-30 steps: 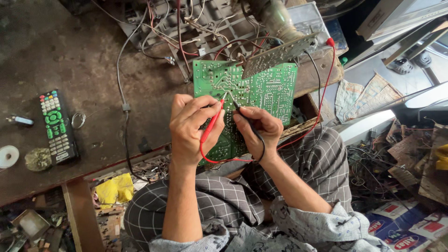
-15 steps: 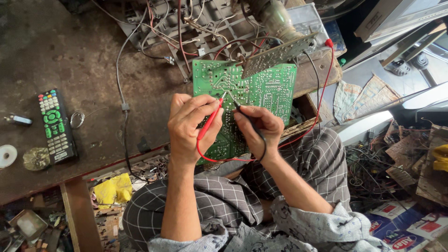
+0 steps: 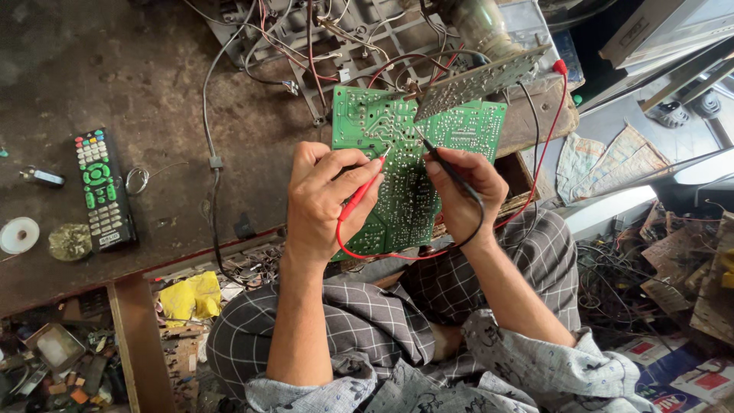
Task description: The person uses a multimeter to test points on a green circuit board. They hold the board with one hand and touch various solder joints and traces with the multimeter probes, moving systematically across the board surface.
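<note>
A green circuit board (image 3: 459, 130) lies solder side up at the workbench edge, over my lap. My left hand (image 3: 325, 203) pinches a red test probe (image 3: 361, 193) whose tip touches the board near its middle. My right hand (image 3: 468, 191) holds a black test probe (image 3: 447, 167), its tip resting on the board a little to the right of the red one. A red lead (image 3: 382, 254) loops under both hands and a second red wire (image 3: 552, 130) runs up the right side.
A dark worn workbench (image 3: 153, 92) carries a black remote control (image 3: 103, 190), a solder reel (image 3: 19, 235), a round tin (image 3: 70, 242) and a grey cable (image 3: 210, 138). A stripped chassis with wires (image 3: 344, 38) sits behind the board. Scrap parts and boxes (image 3: 673, 283) crowd the floor on the right.
Both hands keep their probes on the board; the tips have shifted only slightly across the solder points. Nothing else has moved.
</note>
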A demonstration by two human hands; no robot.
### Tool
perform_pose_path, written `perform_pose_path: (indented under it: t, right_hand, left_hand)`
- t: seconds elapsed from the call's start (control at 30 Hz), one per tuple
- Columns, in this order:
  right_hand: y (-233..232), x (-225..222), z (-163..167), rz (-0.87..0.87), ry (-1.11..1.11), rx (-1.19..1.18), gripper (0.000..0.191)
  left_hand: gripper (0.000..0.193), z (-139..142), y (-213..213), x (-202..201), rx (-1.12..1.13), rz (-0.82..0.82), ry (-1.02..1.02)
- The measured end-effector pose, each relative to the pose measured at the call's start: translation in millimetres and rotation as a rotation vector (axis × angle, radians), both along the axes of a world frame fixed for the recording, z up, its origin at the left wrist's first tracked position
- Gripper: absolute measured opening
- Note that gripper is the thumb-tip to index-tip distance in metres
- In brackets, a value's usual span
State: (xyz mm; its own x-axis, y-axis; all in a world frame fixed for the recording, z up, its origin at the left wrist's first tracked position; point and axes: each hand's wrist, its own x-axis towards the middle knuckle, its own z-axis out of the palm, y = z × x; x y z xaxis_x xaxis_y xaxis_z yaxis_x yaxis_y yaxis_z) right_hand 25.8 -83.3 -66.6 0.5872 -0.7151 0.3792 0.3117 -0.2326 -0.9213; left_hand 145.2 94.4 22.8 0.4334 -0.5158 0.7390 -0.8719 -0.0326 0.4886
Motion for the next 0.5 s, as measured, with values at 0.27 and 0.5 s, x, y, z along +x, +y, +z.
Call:
perform_pose_path:
  t: [0.27, 0.5]
  right_hand:
    - [-6.8, 1.3, 21.3, 0.074, 0.029, -0.055, 0.017]
    - [-11.2, 5.6, 30.3, 0.176, 0.051, -0.079, 0.015]
  left_hand:
    - [0.028, -1.9, -2.4, -0.7, -0.009, 0.028, -0.016]
    - [0.029, -4.0, -4.5, -0.1, -0.018, 0.033, -0.035]
